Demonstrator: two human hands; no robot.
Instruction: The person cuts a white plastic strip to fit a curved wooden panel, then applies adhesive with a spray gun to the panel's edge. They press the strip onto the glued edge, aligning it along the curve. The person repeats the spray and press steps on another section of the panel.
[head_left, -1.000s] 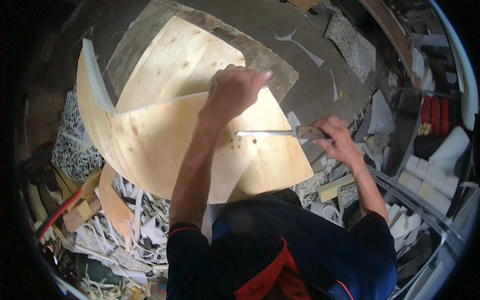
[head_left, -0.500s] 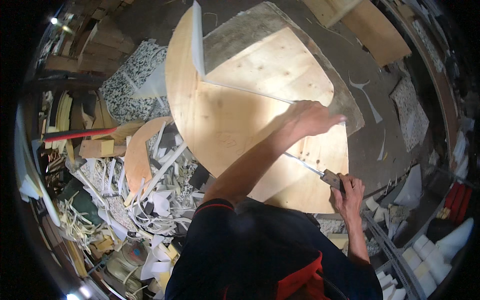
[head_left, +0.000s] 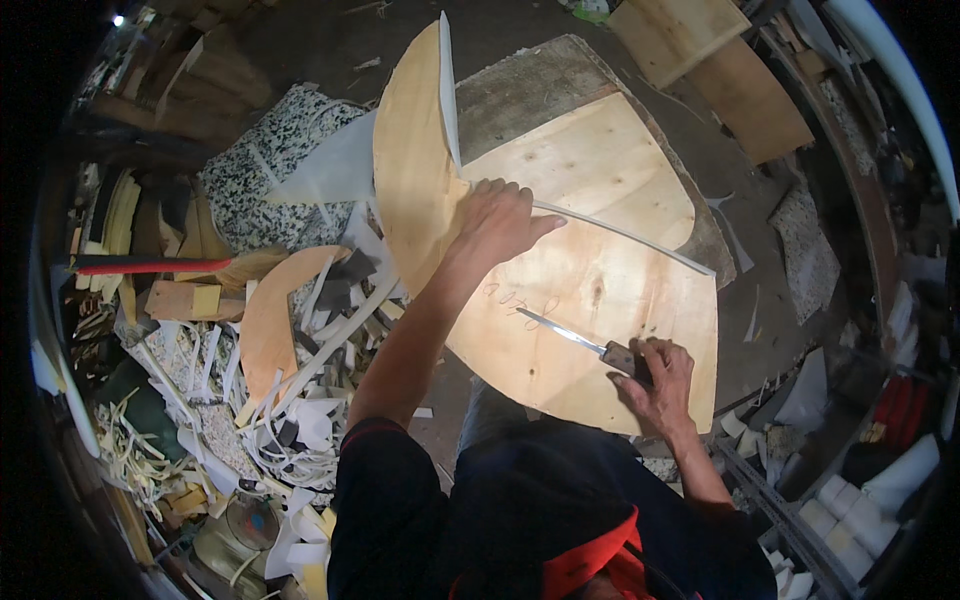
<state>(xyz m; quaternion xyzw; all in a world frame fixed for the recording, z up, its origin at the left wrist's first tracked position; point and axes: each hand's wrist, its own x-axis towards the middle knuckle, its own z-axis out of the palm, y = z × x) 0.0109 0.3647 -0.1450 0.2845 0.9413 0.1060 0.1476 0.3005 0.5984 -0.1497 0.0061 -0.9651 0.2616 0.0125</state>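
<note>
A large pale plywood board (head_left: 595,270) with a curved outline stands in front of me, tilted. White foam edging (head_left: 640,239) runs along its upper edge, and a wider white foam strip (head_left: 449,95) lines the inner side of its tall left part. At the inner corner my left hand (head_left: 497,222) is closed over that edge, thumb stretched to the right, fingertips partly hidden. My right hand (head_left: 660,380) grips the dark handle of a long-bladed knife (head_left: 565,332). Its blade points up and left across the board's lower face.
Behind lies a second plywood board (head_left: 570,150) on a worn grey slab (head_left: 520,85). Foam offcuts (head_left: 300,420) and a curved plywood piece (head_left: 265,335) crowd the left. Speckled foam (head_left: 270,165) lies farther back. White foam blocks (head_left: 850,515) sit at lower right; more boards (head_left: 690,50) stand far right.
My left hand has slid left along the board's upper edge to the inner corner. The board has shifted slightly right and down in view. The knife has moved slightly left, still in my right hand.
</note>
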